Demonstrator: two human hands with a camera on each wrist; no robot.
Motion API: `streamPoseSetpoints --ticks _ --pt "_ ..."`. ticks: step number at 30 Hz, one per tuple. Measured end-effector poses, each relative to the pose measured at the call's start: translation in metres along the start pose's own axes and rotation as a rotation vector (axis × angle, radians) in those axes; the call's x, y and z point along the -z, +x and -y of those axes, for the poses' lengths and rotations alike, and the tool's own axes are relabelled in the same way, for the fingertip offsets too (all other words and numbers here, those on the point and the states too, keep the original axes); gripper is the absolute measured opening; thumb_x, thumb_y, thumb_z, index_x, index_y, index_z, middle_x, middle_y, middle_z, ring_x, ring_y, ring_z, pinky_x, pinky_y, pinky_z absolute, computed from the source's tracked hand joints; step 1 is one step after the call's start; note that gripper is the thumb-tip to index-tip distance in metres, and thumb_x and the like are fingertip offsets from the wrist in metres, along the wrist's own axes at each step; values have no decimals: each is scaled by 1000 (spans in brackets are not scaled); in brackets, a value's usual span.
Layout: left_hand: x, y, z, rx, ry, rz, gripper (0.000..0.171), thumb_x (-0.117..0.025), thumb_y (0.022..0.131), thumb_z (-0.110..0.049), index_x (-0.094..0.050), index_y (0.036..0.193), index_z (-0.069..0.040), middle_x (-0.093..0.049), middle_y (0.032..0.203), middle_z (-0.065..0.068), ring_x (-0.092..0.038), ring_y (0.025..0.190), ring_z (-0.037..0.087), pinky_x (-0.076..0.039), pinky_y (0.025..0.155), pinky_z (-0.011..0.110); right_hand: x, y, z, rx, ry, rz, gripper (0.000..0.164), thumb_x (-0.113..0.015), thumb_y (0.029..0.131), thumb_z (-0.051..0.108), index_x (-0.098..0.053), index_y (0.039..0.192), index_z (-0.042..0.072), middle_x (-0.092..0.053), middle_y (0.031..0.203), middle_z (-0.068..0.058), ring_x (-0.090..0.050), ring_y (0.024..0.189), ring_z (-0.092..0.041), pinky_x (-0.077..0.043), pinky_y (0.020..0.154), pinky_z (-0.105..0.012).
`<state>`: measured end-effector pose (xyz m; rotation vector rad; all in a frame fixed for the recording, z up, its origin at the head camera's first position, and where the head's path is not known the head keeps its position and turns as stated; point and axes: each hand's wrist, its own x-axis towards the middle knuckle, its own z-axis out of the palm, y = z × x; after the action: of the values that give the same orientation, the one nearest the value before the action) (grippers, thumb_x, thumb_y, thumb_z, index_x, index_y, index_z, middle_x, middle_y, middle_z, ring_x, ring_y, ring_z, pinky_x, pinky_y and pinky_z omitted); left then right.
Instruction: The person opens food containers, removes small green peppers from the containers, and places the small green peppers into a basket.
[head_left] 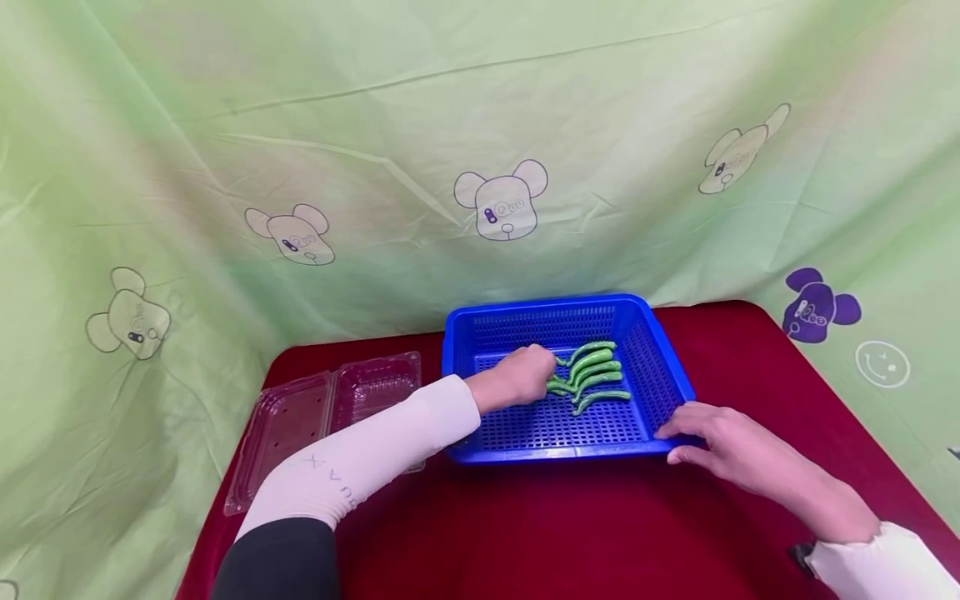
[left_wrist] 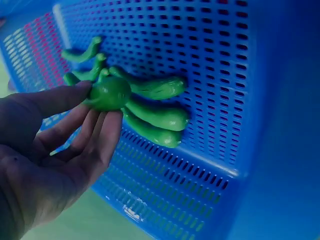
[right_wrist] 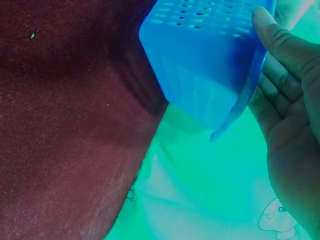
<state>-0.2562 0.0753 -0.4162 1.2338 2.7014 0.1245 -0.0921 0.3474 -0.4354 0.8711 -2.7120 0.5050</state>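
Note:
Inside a blue perforated plastic basket [head_left: 551, 454], my left hand [head_left: 522, 374] pinches a green chili pepper [left_wrist: 111, 94] between thumb and fingertips. The pepper points end-on at the left wrist camera, so its length is hidden there. Several more green chili peppers [head_left: 595, 359] lie side by side on the basket floor, just right of that hand in the head view. At the basket's near right corner my right hand [head_left: 731, 446] grips the rim. Its thumb [right_wrist: 272, 32] lies against the basket wall in the right wrist view, with the fingers on the other side of the rim.
Left of the basket lies a clear plastic clamshell box [head_left: 375, 385], opened flat, its lid [head_left: 288, 417] to the left. My left sleeve partly covers it. A dark red cloth [head_left: 570, 533] covers the table. Green printed curtain [head_left: 390, 108] hangs behind and at both sides.

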Motion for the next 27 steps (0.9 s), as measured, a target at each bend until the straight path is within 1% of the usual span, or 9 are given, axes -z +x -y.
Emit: streamPoseSetpoints --ticks 3,5,10,12,15,17,19,24,27 --pt "-4 3 -4 -10 63 35 38 -67 87 -1 -44 65 -22 -47 67 -7 -53 65 12 -53 62 28 2 -1 -1 -19 -7 16 30 -89 75 18 -77 101 24 -65 94 19 -59 85 0 -44 77 -5" --pt "-6 5 -7 -19 99 60 36 -67 88 -2 -46 67 -21 -51 71 -7 -56 71 12 -56 69 29 2 -1 -1 -19 -2 17 30 -89 75 18 -77 101 25 -65 94 19 -59 85 0 -44 77 -5" --pt "-10 11 -10 -14 136 130 35 -65 90 -2 -44 68 -20 -50 74 -6 -54 74 11 -55 70 26 -1 -1 -2 21 5 -5 31 -90 73 15 -77 101 24 -66 94 17 -59 85 -1 -41 78 -3" --pt "-12 14 -11 -2 146 147 31 -66 90 -3 -48 71 -19 -56 78 -5 -56 76 11 -55 69 26 0 0 -2 18 0 0 32 -90 73 15 -77 101 24 -66 95 17 -60 85 -2 -42 78 -3" --pt "-17 18 -12 8 176 155 22 -66 91 -5 -55 78 -18 -68 92 -3 -63 82 12 -57 74 28 2 2 -1 7 -11 15 31 -90 74 16 -77 102 24 -66 96 17 -60 86 -2 -44 78 -5" --pt "-19 19 -13 8 196 161 17 -65 92 -6 -59 82 -18 -72 100 -1 -66 85 13 -58 76 29 3 2 -1 -4 -12 24 31 -89 75 17 -77 102 24 -66 96 17 -60 86 -2 -45 77 -5" --pt "-22 21 -14 0 222 168 15 -64 93 -7 -60 83 -18 -73 103 -1 -68 89 13 -59 79 28 3 2 -1 -5 -15 21 31 -89 75 17 -77 102 24 -67 96 17 -61 86 -2 -46 77 -6" --pt "-27 24 -13 3 249 186 16 -64 94 -9 -61 82 -19 -75 105 0 -70 92 13 -60 81 28 2 2 0 -8 -4 14 31 -89 74 16 -77 102 25 -67 97 17 -62 86 -3 -44 78 -3" --pt "-28 27 -10 36 228 185 19 -64 93 -7 -59 80 -19 -75 103 -1 -70 90 14 -59 80 29 2 1 0 -15 -6 17 31 -89 74 17 -77 102 25 -67 97 17 -62 87 -3 -45 79 -4"
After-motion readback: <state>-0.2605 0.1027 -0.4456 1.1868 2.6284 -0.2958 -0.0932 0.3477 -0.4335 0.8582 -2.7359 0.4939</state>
